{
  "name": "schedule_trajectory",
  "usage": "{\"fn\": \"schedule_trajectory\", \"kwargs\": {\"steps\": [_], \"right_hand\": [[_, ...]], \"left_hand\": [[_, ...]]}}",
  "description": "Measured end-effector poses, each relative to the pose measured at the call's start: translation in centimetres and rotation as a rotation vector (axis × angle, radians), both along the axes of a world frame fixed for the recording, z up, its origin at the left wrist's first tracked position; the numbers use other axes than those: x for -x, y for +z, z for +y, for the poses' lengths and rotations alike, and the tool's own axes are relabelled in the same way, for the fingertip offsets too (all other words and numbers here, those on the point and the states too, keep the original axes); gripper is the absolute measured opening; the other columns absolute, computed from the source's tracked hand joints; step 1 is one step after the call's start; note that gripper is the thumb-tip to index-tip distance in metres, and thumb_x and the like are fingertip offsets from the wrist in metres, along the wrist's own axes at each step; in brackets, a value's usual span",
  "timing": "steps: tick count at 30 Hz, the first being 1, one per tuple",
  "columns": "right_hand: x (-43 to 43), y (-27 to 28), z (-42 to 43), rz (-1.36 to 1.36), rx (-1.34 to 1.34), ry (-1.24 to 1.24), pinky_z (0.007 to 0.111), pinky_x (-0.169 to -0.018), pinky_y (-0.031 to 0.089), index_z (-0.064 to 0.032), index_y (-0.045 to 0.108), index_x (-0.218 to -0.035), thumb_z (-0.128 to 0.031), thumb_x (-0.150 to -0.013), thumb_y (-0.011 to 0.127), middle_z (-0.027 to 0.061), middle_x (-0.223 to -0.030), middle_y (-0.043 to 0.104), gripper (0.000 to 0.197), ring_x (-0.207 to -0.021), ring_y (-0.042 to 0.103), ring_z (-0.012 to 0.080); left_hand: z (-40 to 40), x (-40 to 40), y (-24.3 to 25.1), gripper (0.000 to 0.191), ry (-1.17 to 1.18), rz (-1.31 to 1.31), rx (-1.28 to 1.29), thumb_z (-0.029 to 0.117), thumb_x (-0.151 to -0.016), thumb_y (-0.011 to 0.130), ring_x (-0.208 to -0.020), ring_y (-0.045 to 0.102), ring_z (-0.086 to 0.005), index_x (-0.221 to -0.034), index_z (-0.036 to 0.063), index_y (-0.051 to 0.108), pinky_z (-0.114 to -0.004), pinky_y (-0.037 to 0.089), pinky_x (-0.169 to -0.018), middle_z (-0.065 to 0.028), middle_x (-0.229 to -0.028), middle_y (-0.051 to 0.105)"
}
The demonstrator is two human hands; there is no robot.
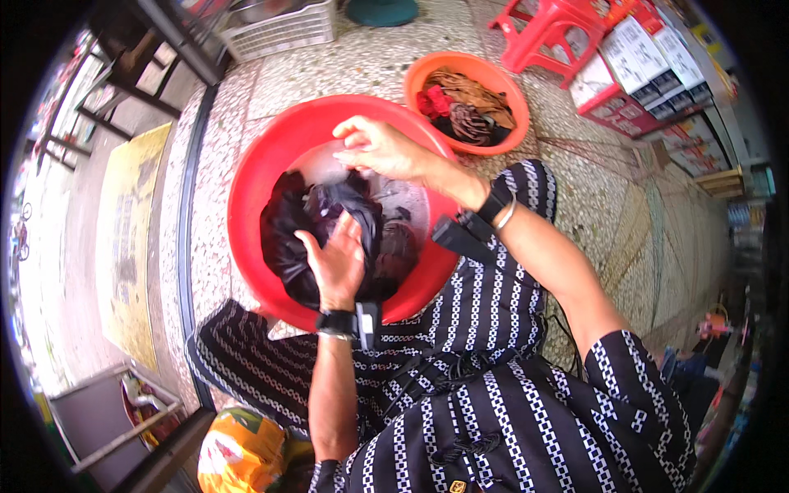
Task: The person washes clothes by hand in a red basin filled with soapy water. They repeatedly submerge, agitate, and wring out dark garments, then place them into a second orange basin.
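In front of me a large red plastic basin (259, 148) holds cloudy, sudsy water (323, 161). A wet black garment (283, 228) is bunched in it, and darker cloth (397, 246) lies partly under the water on the right. My left hand (338, 262) is palm up with the thumb spread, its fingers against the black cloth. Over the far part of the basin, my right hand (379, 145) is raised with loosely bent fingers and nothing visible in them. Each wrist wears a black strap with a small device.
Beyond the basin stands an orange tub (521, 117) of clothes. A red plastic stool (536, 37) and stacked cartons (641, 74) are at upper right. A white crate (283, 37) is at the top; an orange plastic bag (240, 450) sits at lower left.
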State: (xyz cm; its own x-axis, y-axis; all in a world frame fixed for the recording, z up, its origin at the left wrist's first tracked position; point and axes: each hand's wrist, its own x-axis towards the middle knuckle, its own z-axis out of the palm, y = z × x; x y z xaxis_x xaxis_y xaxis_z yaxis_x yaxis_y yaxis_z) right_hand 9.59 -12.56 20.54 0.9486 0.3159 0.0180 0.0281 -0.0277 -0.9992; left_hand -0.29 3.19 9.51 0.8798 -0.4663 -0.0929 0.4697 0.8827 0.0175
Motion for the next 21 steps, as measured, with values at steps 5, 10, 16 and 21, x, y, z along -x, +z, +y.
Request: {"fn": "schedule_trajectory", "kwargs": {"steps": [5, 10, 16, 21], "right_hand": [[-0.6, 1.5, -14.8, -0.162, -0.105, -0.292, 0.025, -0.074, 0.049, -0.0013, 0.054, -0.110, -0.017, -0.085, 0.063, 0.0085, -0.096, 0.061, 0.032, -0.084, 0.059, 0.0115], [7.5, -5.4, -32.9, -0.015, 0.009, -0.685, 0.022, -0.067, 0.045, -0.0047, 0.060, -0.101, -0.019, -0.089, 0.057, 0.0028, -0.086, 0.061, 0.019, -0.074, 0.056, 0.0095], [19.5, -22.9, -36.6, 0.208, 1.092, -0.527, 0.035, -0.063, 0.048, -0.0074, 0.066, -0.079, -0.017, -0.079, 0.057, 0.0109, -0.074, 0.063, 0.013, -0.069, 0.061, 0.0281], [22.3, -31.0, -31.0, 0.480, 1.033, -0.312, 0.040, -0.081, 0.048, -0.0102, 0.063, -0.104, -0.005, -0.077, 0.054, 0.0199, -0.105, 0.060, 0.030, -0.094, 0.059, 0.0346]], "left_hand": [[-2.6, 4.1, -7.7, 0.053, -0.198, 0.285, -0.333, 0.039, -0.093, 0.047, -0.121, 0.045, -0.0256, -0.126, -0.0028, 0.045, -0.041, 0.031, -0.106, -0.0137, -0.129, 0.050], [1.1, 6.4, -9.2, 0.050, -0.436, -0.027, -0.822, 0.003, -0.079, 0.041, -0.118, 0.047, -0.0261, -0.128, -0.0087, 0.039, -0.036, 0.032, -0.104, -0.0176, -0.126, 0.049], [2.3, 6.9, -9.3, 0.056, -0.695, 0.184, -0.996, 0.000, -0.072, 0.050, -0.110, 0.052, -0.0251, -0.128, -0.0027, 0.041, -0.033, 0.038, -0.097, -0.0148, -0.122, 0.051], [-0.4, 6.2, -9.5, 0.026, -0.671, 0.656, -0.727, 0.024, -0.089, 0.057, -0.088, 0.063, -0.0200, -0.107, 0.0043, 0.061, -0.032, 0.051, -0.080, -0.0052, -0.099, 0.065]]}}
